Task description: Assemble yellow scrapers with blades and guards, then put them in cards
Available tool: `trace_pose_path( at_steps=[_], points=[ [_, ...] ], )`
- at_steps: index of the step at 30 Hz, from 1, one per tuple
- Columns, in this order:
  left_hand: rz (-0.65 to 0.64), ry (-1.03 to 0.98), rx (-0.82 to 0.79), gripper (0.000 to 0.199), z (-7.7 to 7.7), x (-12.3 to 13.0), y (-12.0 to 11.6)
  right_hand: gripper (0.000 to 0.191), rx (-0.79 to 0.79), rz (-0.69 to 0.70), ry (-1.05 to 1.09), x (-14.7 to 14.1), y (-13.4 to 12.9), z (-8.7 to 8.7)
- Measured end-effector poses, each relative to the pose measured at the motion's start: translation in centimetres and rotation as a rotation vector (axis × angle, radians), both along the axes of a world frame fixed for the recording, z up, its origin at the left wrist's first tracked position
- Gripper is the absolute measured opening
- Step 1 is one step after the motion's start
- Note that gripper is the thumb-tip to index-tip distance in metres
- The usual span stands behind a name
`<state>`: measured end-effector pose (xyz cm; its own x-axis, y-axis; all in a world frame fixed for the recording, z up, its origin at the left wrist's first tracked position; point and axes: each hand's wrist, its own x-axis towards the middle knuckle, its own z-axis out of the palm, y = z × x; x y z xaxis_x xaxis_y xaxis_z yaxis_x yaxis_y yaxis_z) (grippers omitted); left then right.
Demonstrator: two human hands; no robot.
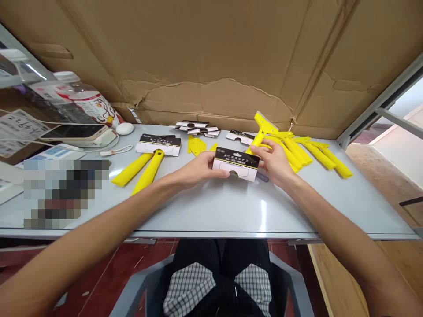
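Note:
My left hand (200,169) is closed on the left end of a black-and-white folded header card (235,164), held above the middle of the table. In my right hand (272,160) is a yellow scraper (262,130), its wide head pointing up and away and its lower part hidden behind the card. The card's right edge lies close to my right fingers. To the left, two yellow scrapers (149,171) lie with header cards (158,144) over their heads. Several more yellow scrapers (324,154) lie right of my right hand.
Behind my hands are a pile of header cards (196,127), flat yellow pieces (197,146) and another card (241,136). A phone (74,132), a white mouse (124,128) and bottles (84,99) stand at the left. A cardboard wall (211,57) closes off the back.

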<state>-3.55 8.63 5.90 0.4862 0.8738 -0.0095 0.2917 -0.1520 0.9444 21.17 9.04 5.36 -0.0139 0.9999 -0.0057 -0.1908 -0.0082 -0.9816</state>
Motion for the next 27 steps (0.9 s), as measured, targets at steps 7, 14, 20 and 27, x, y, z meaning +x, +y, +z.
trace_pose_path(
  at_steps=[7, 14, 20, 27],
  points=[
    [0.155, -0.180, -0.019, 0.040, -1.5, 1.5, -0.9, 0.065, 0.007, -0.006, 0.016, -0.4, -0.7, 0.4],
    [0.200, -0.284, -0.021, 0.034, -1.7, 2.0, -1.5, 0.060, 0.027, -0.023, -0.013, -0.2, -0.7, 0.5],
    [0.212, -0.383, -0.008, 0.037, -2.1, 2.3, -2.0, 0.062, -0.053, 0.007, 0.014, -0.6, -1.4, 0.9],
    [0.250, -0.435, -0.100, 0.037, -2.4, 2.6, -2.5, 0.066, -0.082, 0.038, -0.031, -1.2, -2.0, 0.8]
  ],
)
